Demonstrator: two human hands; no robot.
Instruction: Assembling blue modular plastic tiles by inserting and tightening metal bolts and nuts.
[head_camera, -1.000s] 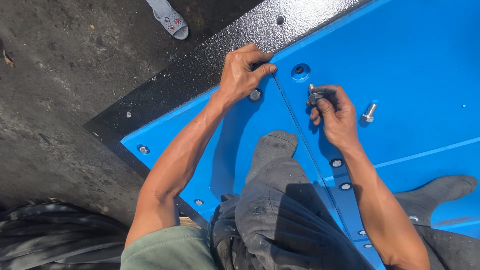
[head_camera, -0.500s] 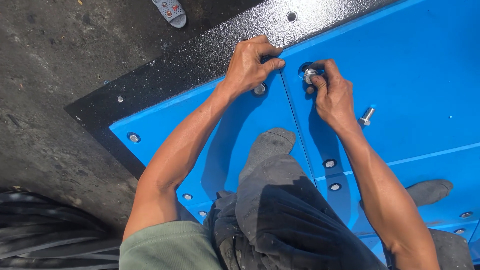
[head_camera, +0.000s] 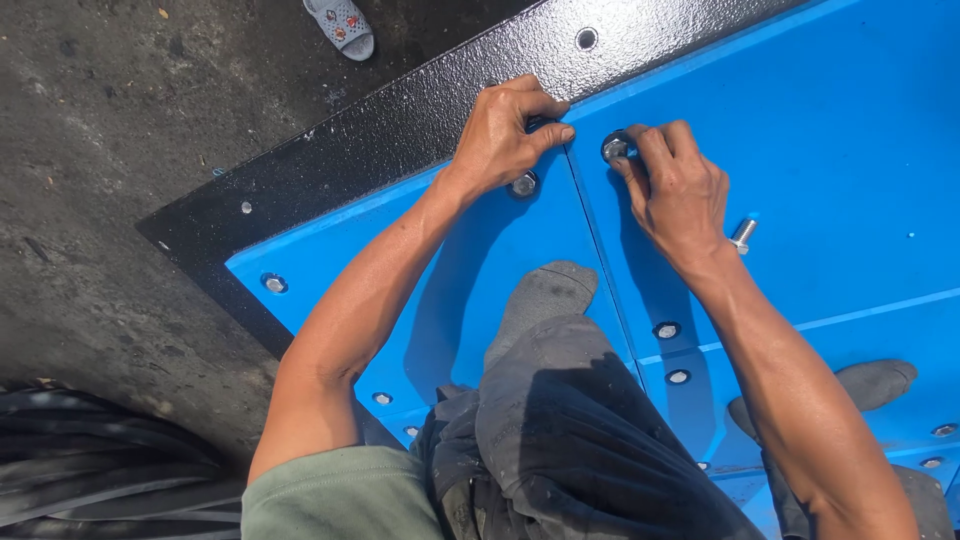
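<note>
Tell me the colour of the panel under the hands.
Bright blue panel, edged by a speckled black plate; head view.

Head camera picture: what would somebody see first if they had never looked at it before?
The bright blue panels fill the right and middle, lying on a black speckled plate over dark ground. Two bare arms reach up the middle: the right hand pinches a silver bolt at a hole, and the left hand rests on the panel edge beside another bolt. A loose bolt lies right of the right hand, and a grey sandal sits at the top.
</note>
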